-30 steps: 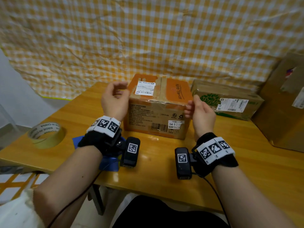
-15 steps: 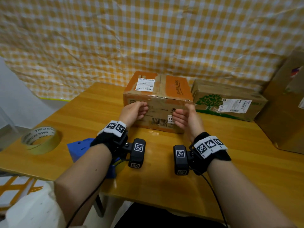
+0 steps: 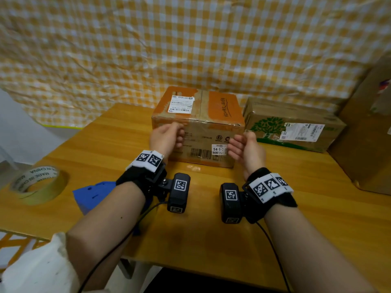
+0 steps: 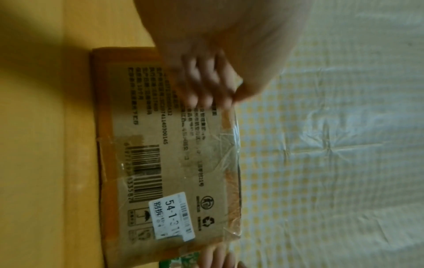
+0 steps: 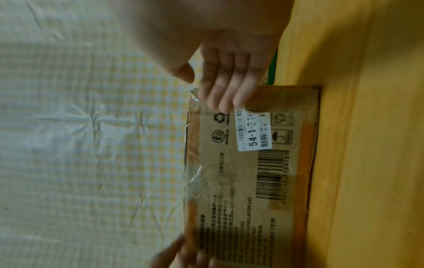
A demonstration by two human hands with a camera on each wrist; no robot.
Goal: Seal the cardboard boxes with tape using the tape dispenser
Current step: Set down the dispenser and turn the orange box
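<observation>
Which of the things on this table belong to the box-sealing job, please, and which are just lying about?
For the job:
orange box
green box
blue dispenser
tape roll

Lying about:
big box
checked cloth

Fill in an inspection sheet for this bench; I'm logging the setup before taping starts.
Surface: wooden table, bare in front.
Job's things: orange box centred, clear tape across its top; green-printed box right of it; blue tape dispenser partly under left forearm.
Clutter: tape roll at left edge; big carton far right.
Grips: left hand, right hand before the box, holding nothing.
Cables: black wrist leads.
Surroundings: checked sheet behind.
</observation>
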